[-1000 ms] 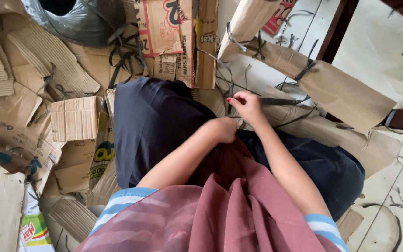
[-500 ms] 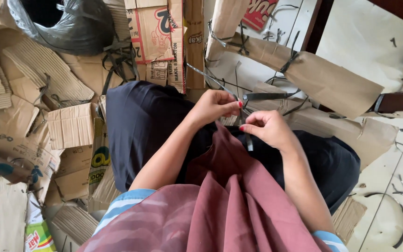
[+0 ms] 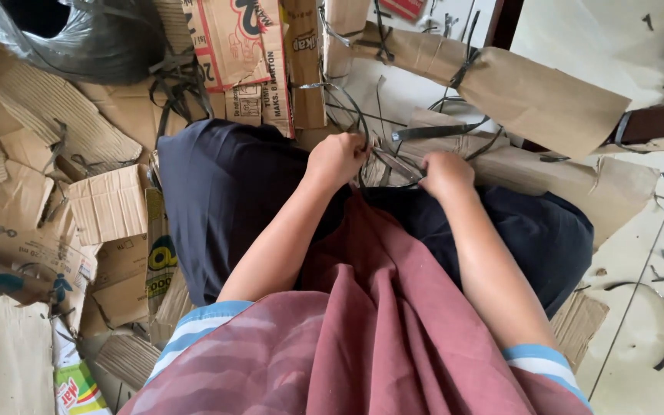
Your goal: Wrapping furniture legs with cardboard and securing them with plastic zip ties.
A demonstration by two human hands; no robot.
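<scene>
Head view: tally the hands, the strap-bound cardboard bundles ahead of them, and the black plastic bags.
Hands: 2, left hand and right hand, both gripping dark plastic straps
Strap-bound cardboard bundles: 2, upper bundle, lower bundle
Black plastic bags: 1, bag
Total: 5

The thin dark strap (image 3: 382, 157) gripped by the left hand (image 3: 337, 157) and the right hand (image 3: 446, 173) is seen as smooth plastic with a slight gloss. The flattened cardboard (image 3: 562, 100) under it is made of matt brown paper, rough at the torn edges, and the ribbed pieces (image 3: 55, 115) are shown with bare corrugation. The black bag (image 3: 94, 38) is seen as glossy plastic film, while the maroon shirt (image 3: 378, 346) and the dark shorts (image 3: 224, 200) are of soft matt cloth.
</scene>
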